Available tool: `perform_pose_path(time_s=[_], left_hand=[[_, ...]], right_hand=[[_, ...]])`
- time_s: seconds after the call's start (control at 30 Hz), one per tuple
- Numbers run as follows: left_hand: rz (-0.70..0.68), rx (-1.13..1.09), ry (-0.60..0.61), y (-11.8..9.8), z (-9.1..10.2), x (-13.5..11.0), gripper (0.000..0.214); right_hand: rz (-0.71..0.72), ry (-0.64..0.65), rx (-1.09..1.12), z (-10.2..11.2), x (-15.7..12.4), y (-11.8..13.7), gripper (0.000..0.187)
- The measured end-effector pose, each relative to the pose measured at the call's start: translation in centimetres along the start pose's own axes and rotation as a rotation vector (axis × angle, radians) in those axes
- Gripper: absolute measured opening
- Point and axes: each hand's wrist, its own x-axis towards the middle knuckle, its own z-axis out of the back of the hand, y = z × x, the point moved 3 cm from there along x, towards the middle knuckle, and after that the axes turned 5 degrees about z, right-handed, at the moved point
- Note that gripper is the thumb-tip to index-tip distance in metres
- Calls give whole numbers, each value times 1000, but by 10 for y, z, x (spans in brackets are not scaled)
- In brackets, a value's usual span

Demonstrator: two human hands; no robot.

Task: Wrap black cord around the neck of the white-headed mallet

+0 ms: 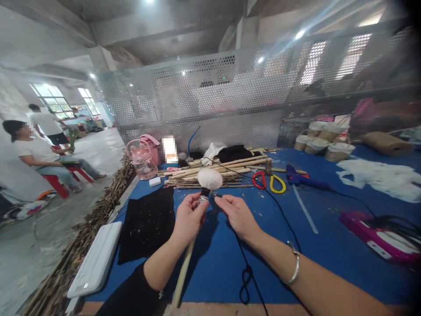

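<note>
My left hand [190, 217] is closed around a pale wooden stick [183, 276], just below its head. The stick's top carries a round white cloth-covered ball [209, 179]. Under the ball, a dark band and black-and-white striped winding circle the neck. My right hand [237, 215] pinches a black cord [241, 250] close to the neck, to the right of the ball. From there the cord hangs down to a loose loop near the table's front edge. The fingertips of my right hand partly hide the cord's end.
On the blue table [210, 272] lie a black cloth [146, 224], a white power bank [95, 259], wooden sticks [217, 169], red-and-yellow-handled scissors [269, 181], a blue glue gun [304, 180] and a purple power strip [378, 237]. A perforated metal screen [197, 98] stands behind. Two people are at the left.
</note>
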Motion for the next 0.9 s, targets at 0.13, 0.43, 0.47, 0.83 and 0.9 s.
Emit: perform_pose_path(time_s=[0.13, 0.43, 0.47, 0.83, 0.9], left_hand=[[31, -116, 20, -6, -2, -4, 45], [113, -278, 158, -6, -8, -8, 43], [119, -289, 160, -6, -9, -8, 42], [454, -434, 310, 12, -14, -7, 30], [443, -351, 240, 18, -16, -8, 32]], right_hand=[[6, -25, -13, -1, -3, 3, 39], [7, -27, -30, 7, 2, 2, 39], [2, -19, -21, 7, 3, 1, 39], [-34, 134, 234, 3, 7, -10, 38], [-50, 74, 209, 2, 7, -13, 39]])
